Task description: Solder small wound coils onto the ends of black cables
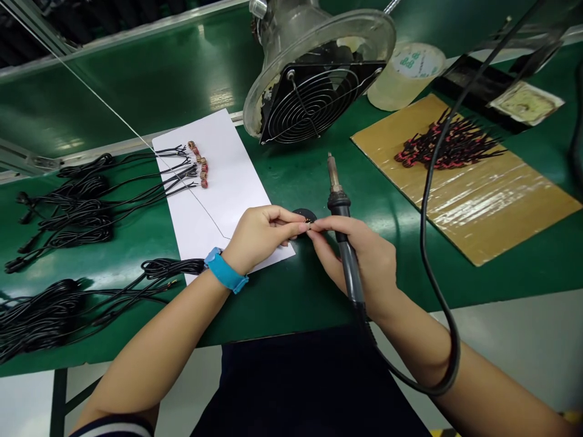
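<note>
Your left hand [262,238]: wrist bent right, fingertips pinching a tiny piece [308,221], kind unclear | your right hand [376,258]: grasping the soldering iron [350,261], tip pointing far

Glossy green workbench [282,303]; green panel [150,91] behind, showing light reflections [221,98]; pale grey floor [510,340] below.

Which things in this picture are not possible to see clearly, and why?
Head view:
Tiny piece at the fingertips of the left hand and right hand: too small, partly covered by fingers.
Dark disc: lower part hidden behind the left hand's fingers.
Lower-left cable bundle: cut off by the left edge.
Tub label: print too small and blurred to read.
</note>
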A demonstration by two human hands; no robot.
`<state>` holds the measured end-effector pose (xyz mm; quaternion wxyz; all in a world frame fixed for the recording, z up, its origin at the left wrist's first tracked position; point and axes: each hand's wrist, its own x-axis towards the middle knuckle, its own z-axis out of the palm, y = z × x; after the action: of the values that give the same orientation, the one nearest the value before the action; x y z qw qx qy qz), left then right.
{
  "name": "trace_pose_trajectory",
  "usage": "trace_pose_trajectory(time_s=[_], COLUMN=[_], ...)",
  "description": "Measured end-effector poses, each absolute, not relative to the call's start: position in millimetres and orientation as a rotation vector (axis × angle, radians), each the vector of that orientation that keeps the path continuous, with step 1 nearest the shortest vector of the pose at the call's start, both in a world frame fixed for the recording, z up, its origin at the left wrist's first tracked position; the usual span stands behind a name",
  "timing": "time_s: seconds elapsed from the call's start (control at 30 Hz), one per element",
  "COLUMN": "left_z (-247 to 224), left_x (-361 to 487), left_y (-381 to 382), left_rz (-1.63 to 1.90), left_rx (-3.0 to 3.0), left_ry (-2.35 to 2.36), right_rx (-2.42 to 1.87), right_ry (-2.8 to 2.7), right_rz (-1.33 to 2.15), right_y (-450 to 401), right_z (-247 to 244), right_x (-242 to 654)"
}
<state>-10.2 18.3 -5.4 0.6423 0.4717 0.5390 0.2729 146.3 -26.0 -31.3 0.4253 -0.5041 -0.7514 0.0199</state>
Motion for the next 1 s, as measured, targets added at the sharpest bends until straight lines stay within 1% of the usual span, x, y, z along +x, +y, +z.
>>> trace_pose_trajectory(time_s=[0.17, 0.37, 0.53, 1.0], left_z=[-2.3, 0.8, 2.7, -1.3], left_x=[-9.8, -11.4, -13.2, -3.2], left_y=[21.1, 26.1, 27.4, 23.9], left_rz=[0.564, 0.463, 0.312, 0.432], left_rx=[1.108, 1.135, 1.207, 1.002], left_ry=[1.200, 1.193, 1.203, 1.306], right_rx=[-1.246, -1.158, -1.132, -1.250], right_ry=[-1.903, -2.062, -1.992, -1.861], right_rz=[0.128, 0.182, 0.202, 0.168], right_y=[-21.5, -15.1, -12.1, -12.0], right_z=[-32.0, -33.2, -32.7, -28.8], right_x=[152.9, 160.0, 159.5, 167.0])
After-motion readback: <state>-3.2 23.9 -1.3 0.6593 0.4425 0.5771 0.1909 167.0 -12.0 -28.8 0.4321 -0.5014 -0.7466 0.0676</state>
